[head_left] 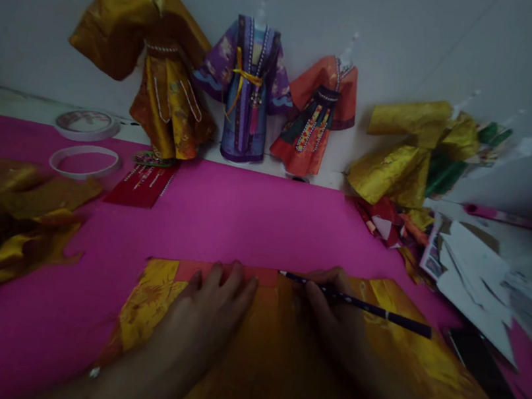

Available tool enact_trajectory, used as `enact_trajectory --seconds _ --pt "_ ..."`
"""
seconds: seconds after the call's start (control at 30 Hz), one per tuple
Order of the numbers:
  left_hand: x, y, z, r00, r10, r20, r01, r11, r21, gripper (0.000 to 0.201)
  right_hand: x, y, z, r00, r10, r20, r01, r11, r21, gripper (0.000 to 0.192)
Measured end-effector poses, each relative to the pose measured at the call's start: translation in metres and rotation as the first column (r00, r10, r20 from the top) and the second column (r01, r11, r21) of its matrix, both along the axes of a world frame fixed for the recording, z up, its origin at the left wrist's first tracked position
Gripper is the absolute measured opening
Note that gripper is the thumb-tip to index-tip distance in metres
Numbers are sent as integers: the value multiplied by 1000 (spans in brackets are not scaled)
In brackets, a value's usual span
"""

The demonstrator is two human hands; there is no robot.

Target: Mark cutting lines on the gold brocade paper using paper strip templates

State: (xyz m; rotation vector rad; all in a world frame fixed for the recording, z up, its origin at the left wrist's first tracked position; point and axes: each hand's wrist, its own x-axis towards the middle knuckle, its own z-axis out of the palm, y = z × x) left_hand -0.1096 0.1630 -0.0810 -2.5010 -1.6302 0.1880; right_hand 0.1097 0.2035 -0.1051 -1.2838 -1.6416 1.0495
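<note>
A large sheet of shiny gold patterned material (255, 338) lies on the pink mat, its far edge running across the middle of the view. Along that edge is a narrow reddish-orange strip (267, 277). My left hand (218, 299) rests flat on the strip and the gold sheet, fingers spread. In my right hand (332, 306) is a dark pencil (382, 312), held in a writing grip. Its light tip points left, by the right end of the strip; whether it touches is too dim to tell.
Miniature gowns on stands, including a purple one (250, 97), line the wall. Crumpled gold scraps (7, 221) lie left on the pink mat (253, 217), near tape rolls (84, 162) and a red card (141, 184). White paper pieces (477, 278) and a dark flat object (492, 387) are at right.
</note>
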Motion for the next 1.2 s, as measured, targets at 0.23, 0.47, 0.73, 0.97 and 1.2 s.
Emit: enact_trajectory --seconds 0.23,0.47,0.73,0.97,1.2 --pt "-1 1 1 1000 1 -8 -1 999 -33 57 -1 2 2 1000 -3 -4 3 1000 16 16" --pt "1 0 2 1000 -2 -8 2 1000 7 52 0 2 3 1000 17 25 -17 1000 14 16" --pt "1 0 -1 1000 8 -7 -8 1000 -8 50 3 1 1 998 17 63 -18 1000 18 16" --pt "3 1 3 1000 19 -14 -20 999 -41 51 0 2 5 999 30 15 -30 1000 2 21" --pt "2 2 3 998 30 -50 -34 996 -81 56 3 0 3 999 39 16 -39 999 0 19"
